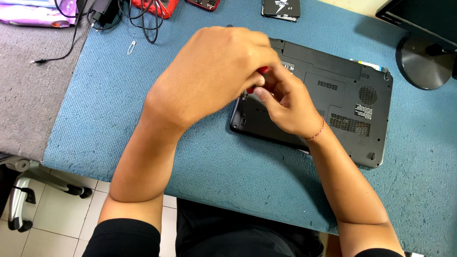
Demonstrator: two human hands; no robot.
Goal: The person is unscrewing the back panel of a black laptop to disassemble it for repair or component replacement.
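1. Laptop, dark grey, lies upside down on the blue mat that covers the counter, its underside with vents and panels facing up, set at a slight angle toward the right side of the mat.
2. Both hands meet over the laptop's near-left corner.
3. Left hand is curled over the spot from above, its back toward the camera. Its grip is closed around a tool with a red handle, of which only small bits show between the fingers; what kind of tool it is cannot be told.
4. Right hand rests on the laptop's base just beside the left one, fingers bent and pinched in toward the same corner. Whether its grip has hold of anything cannot be told, since the left hand hides the fingertips. A thin red cord bracelet sits on its wrist.
5. At the far edge of the mat lie black cables, a red flat object, a dark red device and a black flat pack.
6. A safety pin lies on the mat, well apart from the laptop, near the cables.
7. A round monitor stand sits at the far right, near the laptop's far-right corner.
8. Left of the mat is a grey surface; below it, part of a chair base stands on the tiled floor.
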